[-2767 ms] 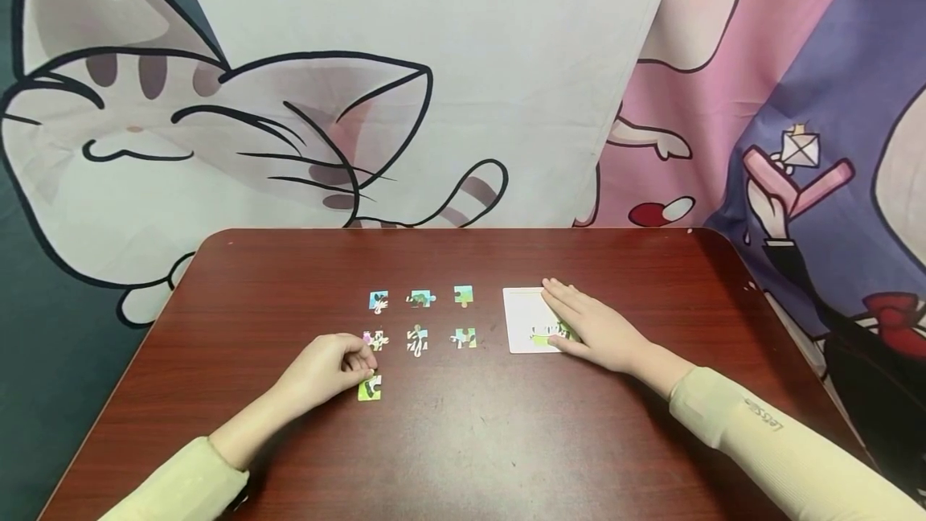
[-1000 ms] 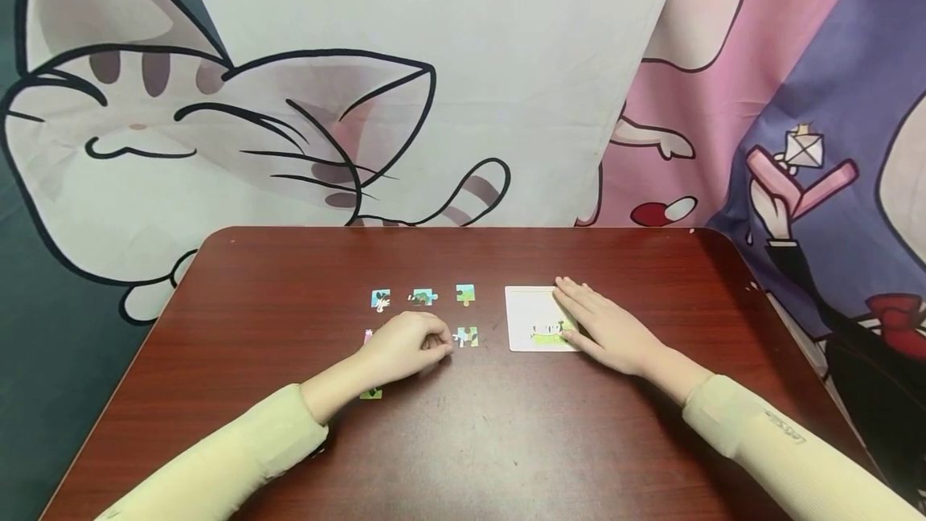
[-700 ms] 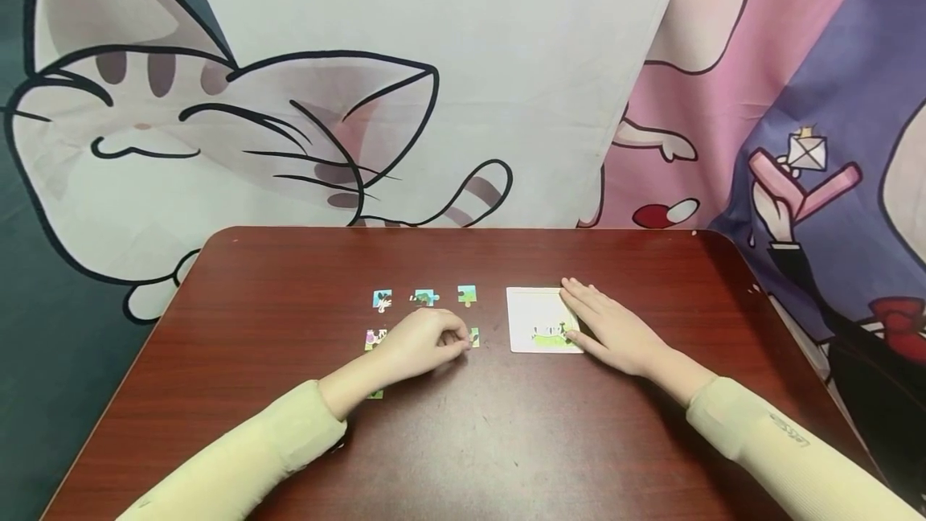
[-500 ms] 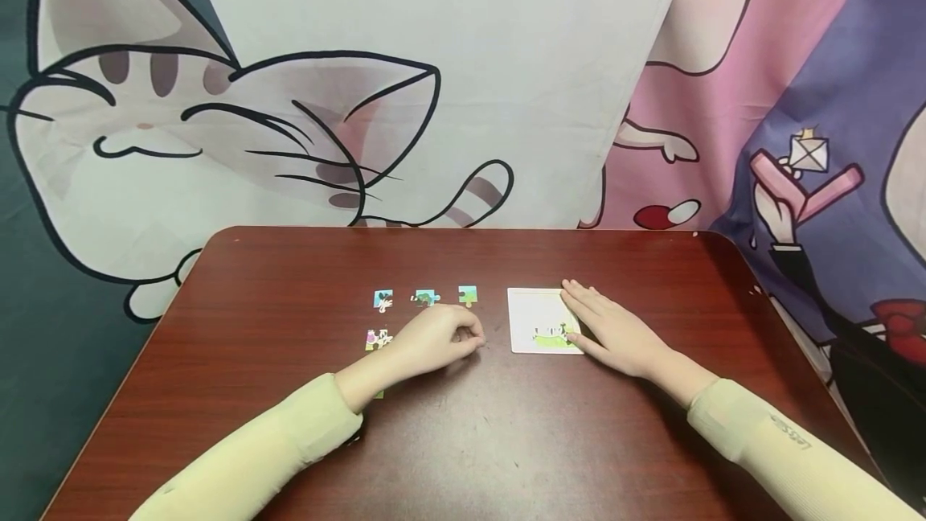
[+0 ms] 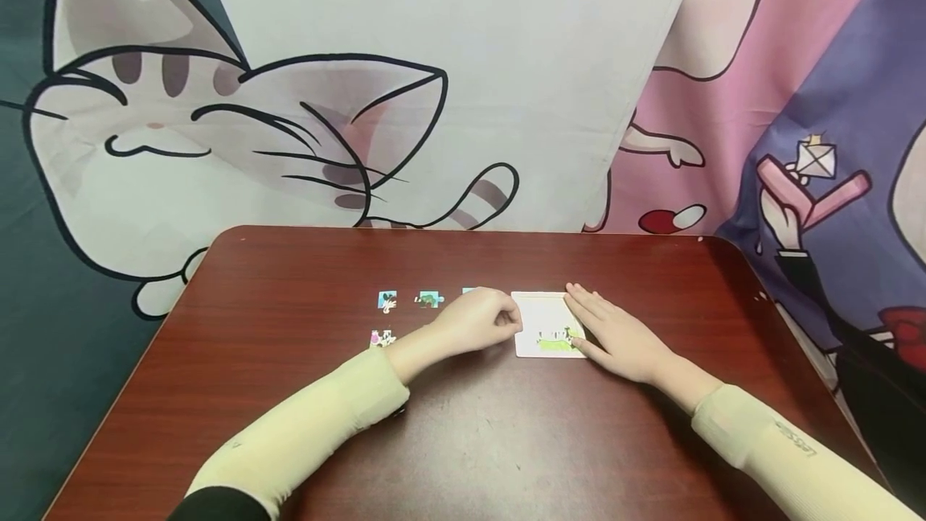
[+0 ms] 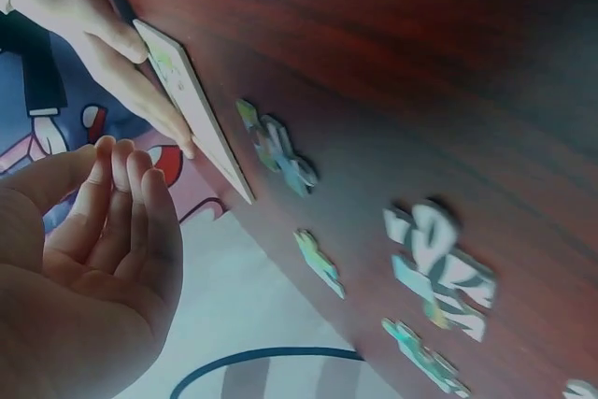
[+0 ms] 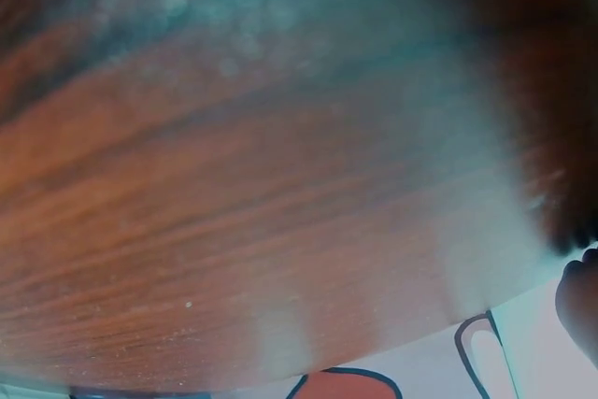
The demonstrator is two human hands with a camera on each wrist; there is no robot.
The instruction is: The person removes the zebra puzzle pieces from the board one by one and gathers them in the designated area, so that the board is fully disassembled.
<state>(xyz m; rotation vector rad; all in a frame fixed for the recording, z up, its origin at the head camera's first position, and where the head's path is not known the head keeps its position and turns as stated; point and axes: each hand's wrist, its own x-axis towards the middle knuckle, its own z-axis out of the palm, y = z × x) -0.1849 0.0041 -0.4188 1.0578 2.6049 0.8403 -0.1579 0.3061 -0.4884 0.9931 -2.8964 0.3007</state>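
My left hand [image 5: 473,320] hovers over the table just left of a white picture board [image 5: 542,308]. Its fingers are loosely curved, and in the left wrist view the hand [image 6: 112,249] shows nothing between thumb and fingertips. My right hand [image 5: 615,336] lies flat with straight fingers on the board's right edge. Puzzle pieces lie loose: a blue-topped piece [image 5: 387,300], a green-blue piece [image 5: 429,299] and a pink-and-white piece [image 5: 381,337]. From the left wrist, a zebra-striped piece [image 6: 439,268] and a piece near the board [image 6: 278,151] also show; my left arm hides others in the head view.
The brown table [image 5: 470,441] has rounded far corners. Behind it hangs a cloth printed with a cartoon cat [image 5: 159,183]. The right wrist view shows mostly blurred tabletop [image 7: 234,212].
My left hand has left the lowest puzzle piece and travelled right, over the second row, to beside the board. My right hand stays on the board. The head view has shifted slightly.
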